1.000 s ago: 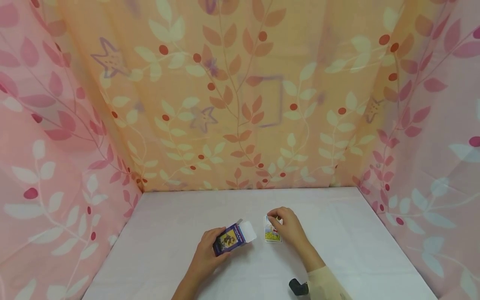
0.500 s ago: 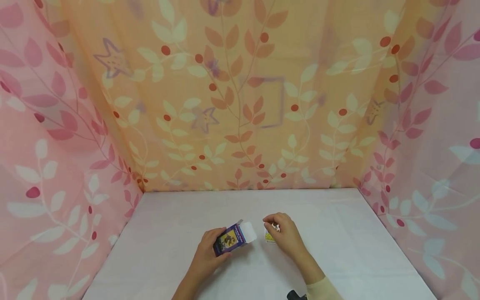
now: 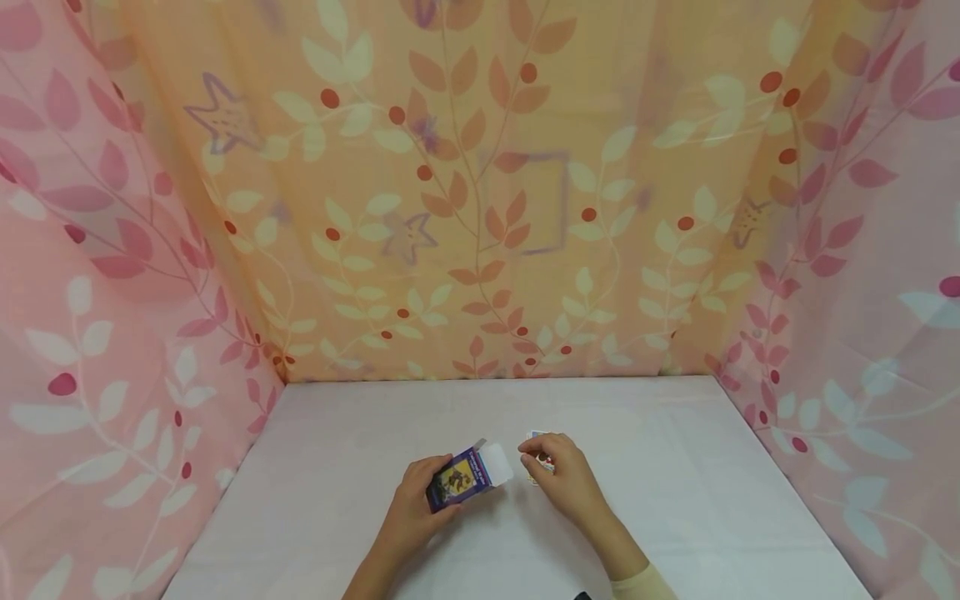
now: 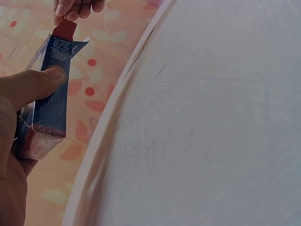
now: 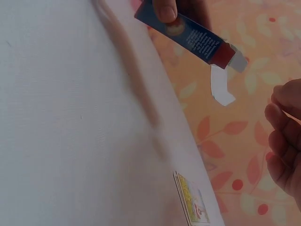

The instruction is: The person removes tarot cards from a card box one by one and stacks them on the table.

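Note:
My left hand (image 3: pixel 414 502) grips a dark blue card box (image 3: pixel 456 482) with a yellow picture on its front. The box is tilted, and its white end flap (image 3: pixel 497 462) stands open toward the right. In the left wrist view the thumb presses on the narrow printed side of the box (image 4: pixel 54 96). My right hand (image 3: pixel 568 479) hovers with loosely bent fingers over a small stack of picture cards (image 3: pixel 537 434), hiding much of it. In the right wrist view these cards (image 5: pixel 194 200) lie on the table, apart from the fingers (image 5: pixel 282 120), which hold nothing visible.
A white-covered table (image 3: pixel 337 425) lies under both hands. Patterned cloth (image 3: pixel 465 208) hangs behind it and along both sides. A dark object (image 3: pixel 582 596) barely shows at the bottom edge, by the right sleeve (image 3: pixel 643 583).
My right hand has moved a little left and toward me from the far edge of the cards. The left hand and the box have stayed in place.

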Available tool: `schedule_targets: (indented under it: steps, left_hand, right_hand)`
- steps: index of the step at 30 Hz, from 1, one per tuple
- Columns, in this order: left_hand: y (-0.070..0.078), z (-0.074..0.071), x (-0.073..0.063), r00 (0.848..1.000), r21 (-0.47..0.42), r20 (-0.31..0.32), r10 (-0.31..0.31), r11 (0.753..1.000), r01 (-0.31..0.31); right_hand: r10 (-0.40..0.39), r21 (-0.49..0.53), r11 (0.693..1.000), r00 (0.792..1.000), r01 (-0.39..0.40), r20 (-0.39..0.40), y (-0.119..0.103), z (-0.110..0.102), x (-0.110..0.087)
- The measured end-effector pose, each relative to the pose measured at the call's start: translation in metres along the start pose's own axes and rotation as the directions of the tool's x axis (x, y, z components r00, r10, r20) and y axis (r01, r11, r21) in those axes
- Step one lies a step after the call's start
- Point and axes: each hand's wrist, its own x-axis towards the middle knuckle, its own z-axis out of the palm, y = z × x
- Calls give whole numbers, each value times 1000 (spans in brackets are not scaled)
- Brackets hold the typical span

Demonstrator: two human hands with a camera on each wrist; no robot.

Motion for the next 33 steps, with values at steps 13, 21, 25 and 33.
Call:
schedule_targets:
  steps: [13,21,25,33]
  left_hand:
    - [2,2,-1,1000,11,19,10,1000,-11]
    - [6,2,0,999,-4,35,-3,1000,3]
    - [6,2,1,999,-17,34,-3,1000,3]
    - [2,2,0,999,-7,34,19,1000,-18]
  right_hand:
    - [-11,4,1000,998,11,59,-3,17,-7]
    - [-59,-37,997,997,60,45,1,25,-8]
    - [-45,-42,998,997,48,63,2,28,-9]
    - [-49,-34,998,995,53,90,2,35,-11]
